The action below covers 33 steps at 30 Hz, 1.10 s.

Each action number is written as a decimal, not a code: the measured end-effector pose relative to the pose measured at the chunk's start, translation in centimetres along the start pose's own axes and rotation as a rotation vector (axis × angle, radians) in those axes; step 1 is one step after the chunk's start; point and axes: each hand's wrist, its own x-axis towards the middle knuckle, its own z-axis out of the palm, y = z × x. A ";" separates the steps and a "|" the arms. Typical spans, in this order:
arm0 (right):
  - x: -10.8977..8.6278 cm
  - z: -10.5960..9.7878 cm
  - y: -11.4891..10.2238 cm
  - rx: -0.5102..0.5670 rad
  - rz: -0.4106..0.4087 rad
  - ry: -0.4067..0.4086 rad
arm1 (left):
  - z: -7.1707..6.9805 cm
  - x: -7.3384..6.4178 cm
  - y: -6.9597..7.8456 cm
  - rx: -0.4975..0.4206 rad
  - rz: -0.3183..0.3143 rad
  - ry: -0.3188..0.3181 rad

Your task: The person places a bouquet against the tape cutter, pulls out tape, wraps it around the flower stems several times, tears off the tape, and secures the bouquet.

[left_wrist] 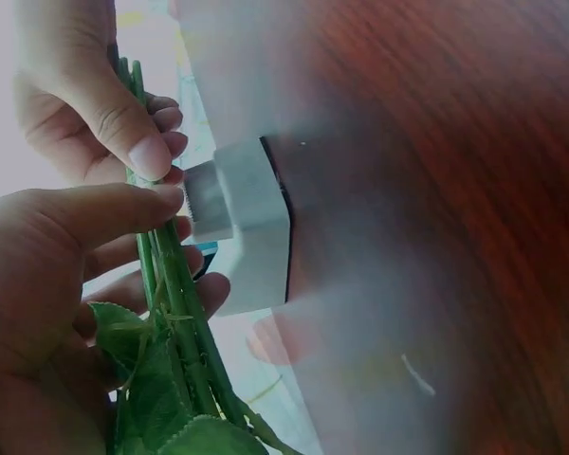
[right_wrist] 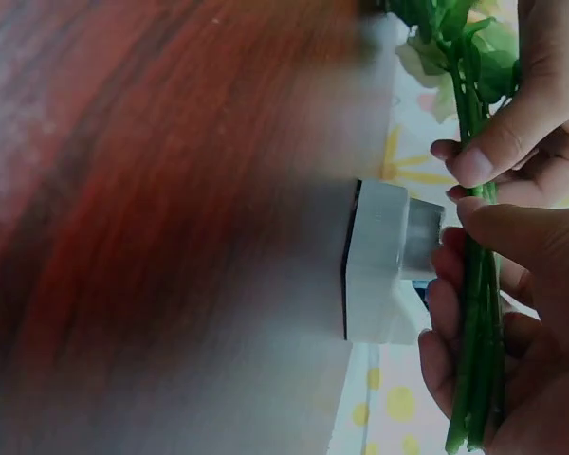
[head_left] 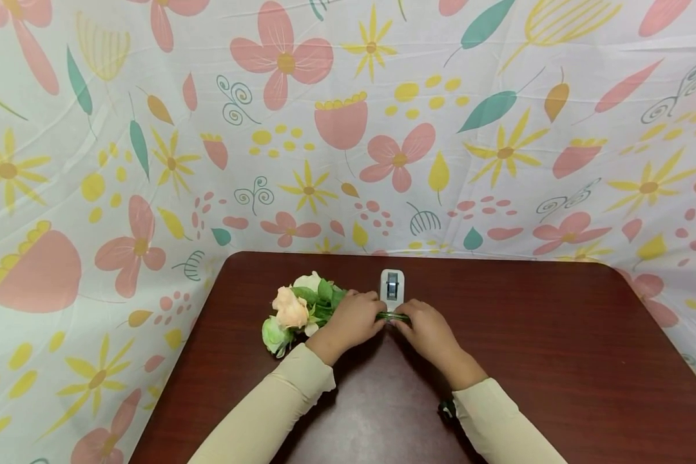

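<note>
Head view: the left hand (head_left: pixel 355 319) and right hand (head_left: pixel 432 330), fingers curled in close, pinch green stems (head_left: pixel 393 316) beneath their thumbs.

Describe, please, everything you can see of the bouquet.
The bouquet has peach, cream and pale green blooms, green leaves and several slim green stems, bunched together; whether real or artificial, I cannot tell. It lies sideways, blooms toward the person's left, stems by the tape dispenser. The left hand grips the stems nearer the blooms, the right hand nearer the bare ends.
</note>
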 end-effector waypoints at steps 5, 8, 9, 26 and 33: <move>0.1 0.3 0.2 0.007 0.042 -0.051 | 0.5 0.1 0.0 0.006 0.015 0.034; 0.2 0.4 0.4 0.012 0.065 -0.081 | 1.0 0.1 0.1 0.005 0.016 0.044; 0.2 0.4 0.4 0.011 0.069 -0.085 | 1.2 0.2 0.1 0.005 0.014 0.048; 0.5 0.1 -0.3 0.063 0.152 -0.064 | 2.2 0.0 0.6 -0.099 -0.055 0.102; 0.3 0.1 -0.2 0.079 0.172 -0.071 | 2.5 -0.2 0.8 -0.130 -0.069 0.127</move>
